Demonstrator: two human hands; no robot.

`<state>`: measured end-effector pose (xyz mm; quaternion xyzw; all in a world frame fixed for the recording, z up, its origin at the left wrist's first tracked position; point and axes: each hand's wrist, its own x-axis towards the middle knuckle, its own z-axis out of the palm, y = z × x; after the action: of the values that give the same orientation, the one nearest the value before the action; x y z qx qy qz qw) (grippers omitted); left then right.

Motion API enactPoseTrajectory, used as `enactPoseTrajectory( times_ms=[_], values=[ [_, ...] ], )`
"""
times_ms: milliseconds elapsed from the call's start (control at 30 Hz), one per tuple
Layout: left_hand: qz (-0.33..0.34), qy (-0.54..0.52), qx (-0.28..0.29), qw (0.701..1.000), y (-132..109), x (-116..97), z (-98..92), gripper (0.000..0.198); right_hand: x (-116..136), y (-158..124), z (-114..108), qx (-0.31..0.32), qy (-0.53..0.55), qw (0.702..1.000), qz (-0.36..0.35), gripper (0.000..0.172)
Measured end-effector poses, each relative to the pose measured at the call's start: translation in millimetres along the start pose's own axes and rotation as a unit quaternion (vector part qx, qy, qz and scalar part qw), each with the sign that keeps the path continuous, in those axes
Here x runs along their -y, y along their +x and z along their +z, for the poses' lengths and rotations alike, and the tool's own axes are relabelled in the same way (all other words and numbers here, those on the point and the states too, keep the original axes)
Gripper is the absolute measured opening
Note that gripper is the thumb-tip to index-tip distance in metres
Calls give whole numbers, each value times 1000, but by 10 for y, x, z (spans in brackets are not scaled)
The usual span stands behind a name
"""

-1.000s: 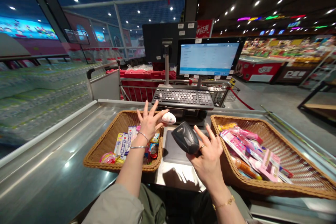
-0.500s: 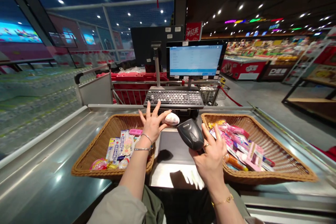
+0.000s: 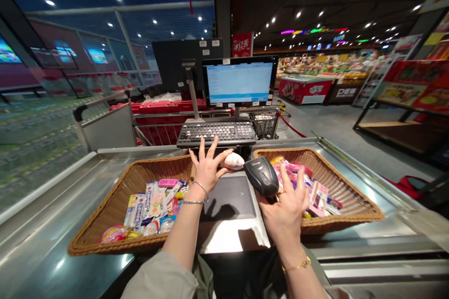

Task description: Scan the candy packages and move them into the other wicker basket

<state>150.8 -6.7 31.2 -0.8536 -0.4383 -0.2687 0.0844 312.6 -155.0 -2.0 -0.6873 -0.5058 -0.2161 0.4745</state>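
Between the thumb and index finger of my left hand (image 3: 207, 168) is a small white egg-shaped packaged item (image 3: 234, 162), with the other fingers spread. My right hand (image 3: 285, 205) grips a black handheld barcode scanner (image 3: 261, 176) from below, some of its fingers stretched out. The scanner's head points toward the egg-shaped item, close beside it. To the left, a wicker basket (image 3: 91, 225) holds candy packs (image 3: 151, 201) and other small sweets. Another wicker basket (image 3: 354, 191), on the right, contains pink and colourful packets (image 3: 318, 198), partly hidden by my right hand.
A dark flat panel (image 3: 229, 198) is set in the metal counter (image 3: 45, 238) between the baskets. Beyond it stand a keyboard (image 3: 217, 133) and a lit monitor (image 3: 240, 81). Shopping carts (image 3: 157, 131) are behind the counter, and shelves (image 3: 403, 98) stand at the right.
The view has turned to the right, so the baskets and monitor sit further left. Both hands keep their holds, and the egg-shaped item and scanner are now nearer each other.
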Motion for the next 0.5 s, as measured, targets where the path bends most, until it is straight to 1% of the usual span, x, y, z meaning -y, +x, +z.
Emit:
enactPoseTrajectory(
  times_ms=[67,133,333,500],
  values=[
    [8,-7,1,1000,22,-72,24,57,-17,14,-37,-6,-1,1000,9,20],
    [14,-13,-1,1000,44,-140,55,56,-42,24,-72,-16,-3,1000,16,24],
    [23,-26,1,999,120,-328,130,57,-180,47,-151,-63,-8,997,46,52],
    [38,-38,6,999,165,-487,184,58,-306,63,-208,-92,-8,992,85,63]
  ],
)
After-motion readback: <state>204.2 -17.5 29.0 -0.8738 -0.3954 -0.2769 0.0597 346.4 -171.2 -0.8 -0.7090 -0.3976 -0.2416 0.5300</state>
